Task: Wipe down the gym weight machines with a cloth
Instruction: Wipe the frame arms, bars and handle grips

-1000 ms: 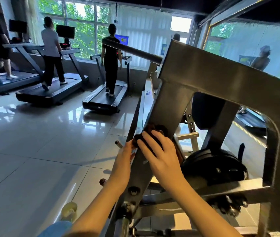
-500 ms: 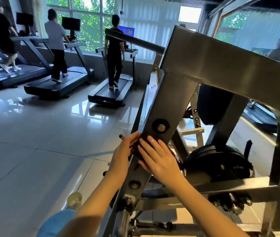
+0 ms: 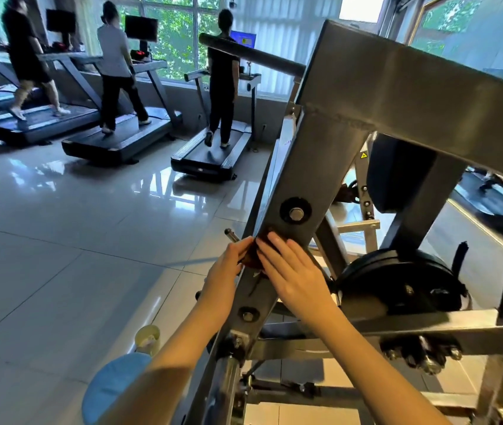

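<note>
One dark reddish cloth is pressed against the slanted steel beam of the weight machine, just below the upper of two bolts seen on that beam. Two hands are laid on it. The right hand is spread flat over the cloth, fingers straight. The left hand is set at the beam's left edge with its fingertips touching the cloth; whether it is pinched there cannot be told. One black weight plate is seen right of the beam. Three treadmills are lined up by the windows, each occupied by one of three people.
</note>
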`<state>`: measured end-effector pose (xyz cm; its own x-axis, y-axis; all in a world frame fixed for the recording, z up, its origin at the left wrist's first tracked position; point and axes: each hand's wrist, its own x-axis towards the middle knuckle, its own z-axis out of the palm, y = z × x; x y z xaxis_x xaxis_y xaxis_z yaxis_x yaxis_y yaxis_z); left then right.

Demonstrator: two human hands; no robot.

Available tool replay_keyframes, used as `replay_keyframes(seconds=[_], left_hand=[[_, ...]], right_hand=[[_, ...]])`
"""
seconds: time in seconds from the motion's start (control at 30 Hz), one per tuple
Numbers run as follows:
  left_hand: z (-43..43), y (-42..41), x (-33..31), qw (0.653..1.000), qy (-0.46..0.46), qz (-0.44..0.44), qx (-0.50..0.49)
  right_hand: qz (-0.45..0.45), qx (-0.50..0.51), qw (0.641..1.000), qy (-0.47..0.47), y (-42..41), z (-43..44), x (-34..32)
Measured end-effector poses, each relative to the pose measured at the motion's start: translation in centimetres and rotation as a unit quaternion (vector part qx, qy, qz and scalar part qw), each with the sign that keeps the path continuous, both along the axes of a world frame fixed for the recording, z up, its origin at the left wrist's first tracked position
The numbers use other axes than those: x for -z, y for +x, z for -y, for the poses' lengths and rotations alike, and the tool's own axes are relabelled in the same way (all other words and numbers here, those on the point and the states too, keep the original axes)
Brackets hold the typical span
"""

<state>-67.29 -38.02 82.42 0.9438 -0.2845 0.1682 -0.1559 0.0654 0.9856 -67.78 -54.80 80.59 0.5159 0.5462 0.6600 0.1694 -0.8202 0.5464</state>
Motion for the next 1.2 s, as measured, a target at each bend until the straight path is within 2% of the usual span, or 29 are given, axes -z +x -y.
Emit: replay_keyframes(seconds=[0.1, 0.17, 0.27, 0.33, 0.43, 0.5, 0.67, 0.73, 0.87, 0.9, 1.07, 1.13, 1.2], left_hand=[[0.1, 0.0, 0.3, 0.999, -0.024, -0.024, -0.006], [0.0, -0.2, 0.2, 0.999, -0.027, -0.03, 0.003], [-0.2, -0.4, -0.2, 0.999, -0.026, -0.034, 0.013], [-0.3, -0.4, 0.2, 0.999, -0.018, -0.038, 0.009], [-0.2, -0.4, 0.6, 1.0, -0.005, -0.025, 0.002], [-0.1, -0.5, 0.8, 1.0, -0.008, -0.028, -0.005], [0.0, -0.8, 0.8, 1.0, -0.01, -0.027, 0.009], [-0.1, -0.8, 1.1, 1.0, -0.009, -0.028, 0.007], [-0.2, -0.7, 1.6, 0.999, -0.014, -0.027, 0.013], [-0.2, -0.8, 1.7, 0.999, -0.017, -0.029, 0.015], [-0.4, -1.1, 1.5, 0.998, -0.027, -0.045, 0.036], [-0.4, -1.3, 1.3, 0.998, -0.03, -0.045, 0.032], [-0.3, -1.4, 1.3, 0.998, -0.032, -0.039, 0.028]], right_hand=[[0.059, -0.007, 0.99, 0.127, 0.5, -0.2, -0.5], [0.05, -0.001, 0.991, 0.122, 0.6, -0.3, 1.1], [-0.049, -0.012, 0.998, 0.039, -0.3, -0.4, 3.5], [-0.053, -0.014, 0.998, 0.029, -0.6, -0.3, 2.6], [0.003, 0.003, 0.993, 0.117, -0.3, -0.6, 0.7], [0.01, 0.027, 0.987, 0.158, -0.1, -0.9, 1.1], [-0.147, 0.036, 0.988, -0.015, -1.3, -0.7, 5.5], [-0.128, 0.032, 0.991, -0.012, -1.2, -0.6, 4.8], [-0.042, 0.044, 0.99, 0.129, -0.4, -1.1, 2.3], [-0.038, 0.052, 0.989, 0.13, -0.4, -1.1, 2.6], [-0.131, 0.061, 0.989, -0.038, -1.1, 0.3, 6.5], [-0.106, 0.048, 0.992, -0.054, -1.0, 0.3, 4.9], [-0.044, 0.04, 0.998, -0.005, -0.3, -0.3, 2.1]])
